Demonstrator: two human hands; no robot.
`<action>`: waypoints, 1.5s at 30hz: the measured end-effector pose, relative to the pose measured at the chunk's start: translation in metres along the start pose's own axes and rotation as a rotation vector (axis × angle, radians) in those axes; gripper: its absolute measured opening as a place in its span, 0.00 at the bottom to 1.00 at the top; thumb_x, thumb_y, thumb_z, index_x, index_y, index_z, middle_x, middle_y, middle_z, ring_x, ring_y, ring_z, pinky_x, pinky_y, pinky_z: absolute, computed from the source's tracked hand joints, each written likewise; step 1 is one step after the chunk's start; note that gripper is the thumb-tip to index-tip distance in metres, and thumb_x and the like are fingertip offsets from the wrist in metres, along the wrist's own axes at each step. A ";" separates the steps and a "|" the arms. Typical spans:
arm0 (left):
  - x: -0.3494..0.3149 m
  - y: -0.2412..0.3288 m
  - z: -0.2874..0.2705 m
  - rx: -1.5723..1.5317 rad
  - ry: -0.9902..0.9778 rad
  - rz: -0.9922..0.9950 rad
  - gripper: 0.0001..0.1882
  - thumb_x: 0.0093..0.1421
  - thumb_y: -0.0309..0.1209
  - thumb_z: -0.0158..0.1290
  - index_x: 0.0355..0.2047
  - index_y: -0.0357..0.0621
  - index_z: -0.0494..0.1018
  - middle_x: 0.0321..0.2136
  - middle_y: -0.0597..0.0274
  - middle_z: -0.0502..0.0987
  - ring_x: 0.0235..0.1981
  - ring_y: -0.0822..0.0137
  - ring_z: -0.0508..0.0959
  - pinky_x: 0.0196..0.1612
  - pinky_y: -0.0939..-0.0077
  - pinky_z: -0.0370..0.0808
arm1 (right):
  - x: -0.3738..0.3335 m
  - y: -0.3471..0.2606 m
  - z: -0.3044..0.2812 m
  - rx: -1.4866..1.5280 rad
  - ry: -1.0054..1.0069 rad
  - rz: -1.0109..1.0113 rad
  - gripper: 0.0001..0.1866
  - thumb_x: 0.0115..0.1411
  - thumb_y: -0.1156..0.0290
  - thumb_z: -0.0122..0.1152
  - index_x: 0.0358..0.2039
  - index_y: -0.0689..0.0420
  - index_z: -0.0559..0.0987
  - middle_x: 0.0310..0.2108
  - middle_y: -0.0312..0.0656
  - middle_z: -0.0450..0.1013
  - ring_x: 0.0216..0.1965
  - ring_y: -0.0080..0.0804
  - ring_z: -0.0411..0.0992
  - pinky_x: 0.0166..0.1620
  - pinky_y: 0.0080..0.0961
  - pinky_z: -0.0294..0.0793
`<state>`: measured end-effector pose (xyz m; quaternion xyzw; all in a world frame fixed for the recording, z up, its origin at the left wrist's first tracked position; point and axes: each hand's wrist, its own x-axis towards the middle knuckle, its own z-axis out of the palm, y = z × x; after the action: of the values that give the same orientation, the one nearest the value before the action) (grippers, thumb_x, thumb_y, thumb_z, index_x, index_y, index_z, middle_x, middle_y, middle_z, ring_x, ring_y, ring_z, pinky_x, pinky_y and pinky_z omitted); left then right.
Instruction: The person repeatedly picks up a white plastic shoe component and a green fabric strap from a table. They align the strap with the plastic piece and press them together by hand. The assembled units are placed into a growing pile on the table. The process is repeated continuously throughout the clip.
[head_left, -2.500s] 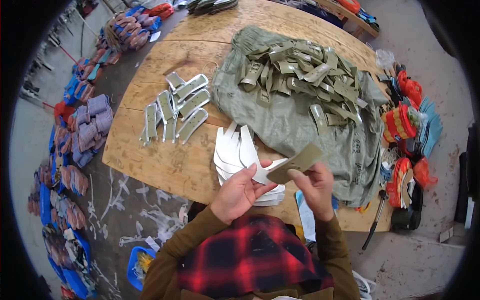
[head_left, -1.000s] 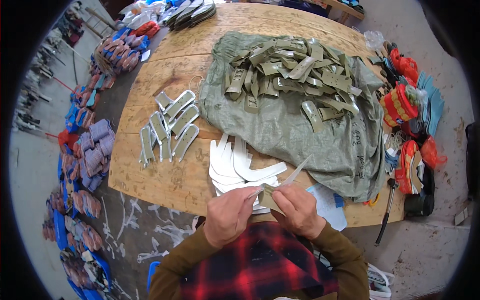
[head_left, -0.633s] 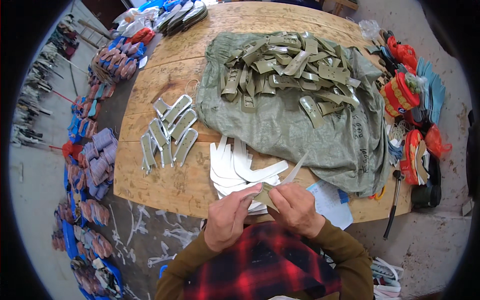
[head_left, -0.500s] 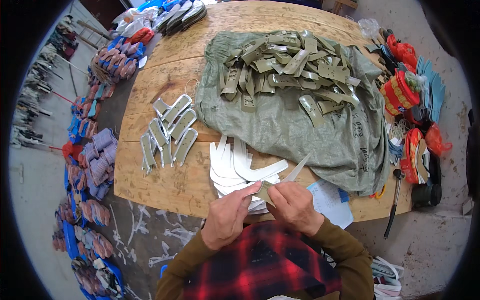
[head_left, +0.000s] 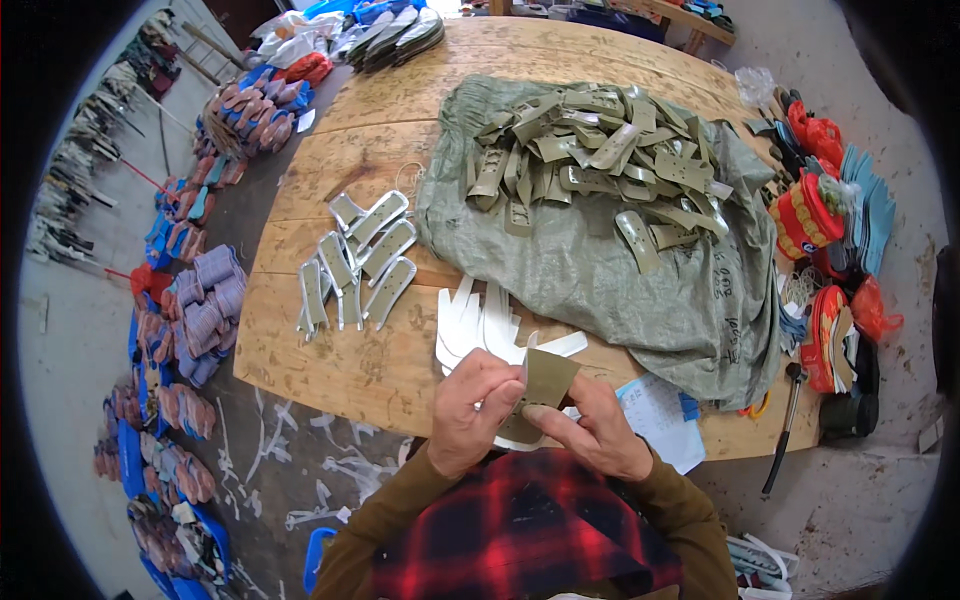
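In front of my plaid-covered lap I hold an olive upper-like piece point(head_left: 549, 376) with a white strip along its edge. My left hand point(head_left: 474, 412) pinches its left edge between thumb and fingers. On the other side my right hand point(head_left: 608, 432) grips it, the thumb pressing on its lower face. Just beyond my hands lies a stack of curved white strips point(head_left: 462, 325) on the table. Farther left rest several olive pieces point(head_left: 377, 252) with white edging. A heap of plain olive pieces point(head_left: 600, 150) covers part of a green woven sack point(head_left: 560, 255).
The wooden table point(head_left: 330, 370) has a curved near edge. By its right edge are a paper sheet point(head_left: 660, 420), a hammer-like tool point(head_left: 783, 430) and red printed containers point(head_left: 806, 215). Bundled soles point(head_left: 205, 305) line the floor at left; white scraps point(head_left: 270, 440) litter it.
The olive piece has been turned more upright, showing its broad face. Both hands have shifted their grip on it. The whole view has moved slightly.
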<state>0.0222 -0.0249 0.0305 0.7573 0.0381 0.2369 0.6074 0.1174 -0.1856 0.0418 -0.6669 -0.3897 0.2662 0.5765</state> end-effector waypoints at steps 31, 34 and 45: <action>0.016 0.002 -0.014 0.227 -0.290 0.192 0.26 0.59 0.25 0.56 0.58 0.41 0.68 0.50 0.47 0.75 0.49 0.51 0.78 0.50 0.68 0.76 | 0.012 0.008 -0.008 -0.510 0.108 -0.382 0.24 0.52 0.79 0.64 0.51 0.62 0.71 0.42 0.50 0.71 0.43 0.44 0.74 0.43 0.32 0.73; 0.016 -0.010 -0.020 0.262 -0.195 0.361 0.28 0.55 0.23 0.57 0.57 0.40 0.68 0.55 0.42 0.72 0.55 0.50 0.75 0.54 0.65 0.74 | 0.004 0.006 -0.006 0.173 0.190 -0.131 0.26 0.53 0.78 0.64 0.54 0.62 0.70 0.44 0.46 0.71 0.47 0.37 0.73 0.50 0.29 0.71; -0.005 -0.024 -0.016 0.263 -0.121 0.343 0.08 0.57 0.20 0.52 0.36 0.36 0.66 0.57 0.38 0.69 0.49 0.48 0.78 0.47 0.65 0.78 | 0.022 0.025 0.009 0.184 0.201 0.088 0.09 0.64 0.72 0.57 0.40 0.64 0.81 0.32 0.39 0.79 0.34 0.21 0.73 0.38 0.19 0.72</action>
<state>0.0164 -0.0056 0.0086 0.8382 -0.0973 0.2837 0.4554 0.1276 -0.1626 0.0174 -0.6510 -0.2742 0.2577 0.6593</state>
